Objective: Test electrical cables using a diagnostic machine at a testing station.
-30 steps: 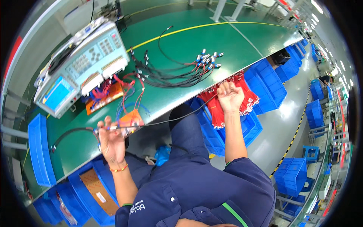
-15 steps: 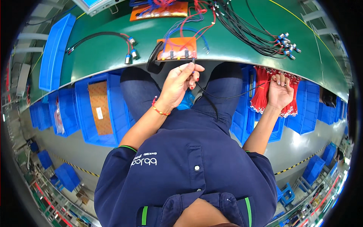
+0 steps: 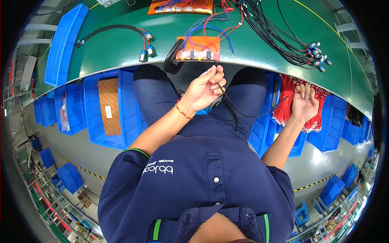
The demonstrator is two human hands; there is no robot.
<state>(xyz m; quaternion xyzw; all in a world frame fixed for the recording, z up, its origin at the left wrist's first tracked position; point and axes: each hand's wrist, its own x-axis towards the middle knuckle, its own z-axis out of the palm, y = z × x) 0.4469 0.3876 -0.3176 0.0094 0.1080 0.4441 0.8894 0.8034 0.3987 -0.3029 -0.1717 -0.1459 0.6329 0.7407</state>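
Note:
My left hand [image 3: 204,90] is closed on one end of a thin black cable [image 3: 250,116], pinching it just below the front edge of an orange board [image 3: 206,41]. On that board, at the table's front edge, sit white and black connector pieces with red and blue wires. The cable sags in a loop across my lap to my right hand [image 3: 304,104], whose curled fingers grip the other end. Beside that hand hangs a thick bundle of red wires [image 3: 286,106] with pale tips. A black curved object [image 3: 173,56] stands at the board's left side.
Black cables with metal connectors [image 3: 117,26] lie on the green table [image 3: 97,60] at left, and a bigger bunch [image 3: 279,50] at right. A second orange board [image 3: 180,7] is farther back. A blue tray [image 3: 65,46] stands far left; blue bins [image 3: 91,113] line the space below the table edge.
The view has shifted slightly, so the table things appear a little higher and to the right. Both hands keep their hold on the cable; the left fingers have curled in more.

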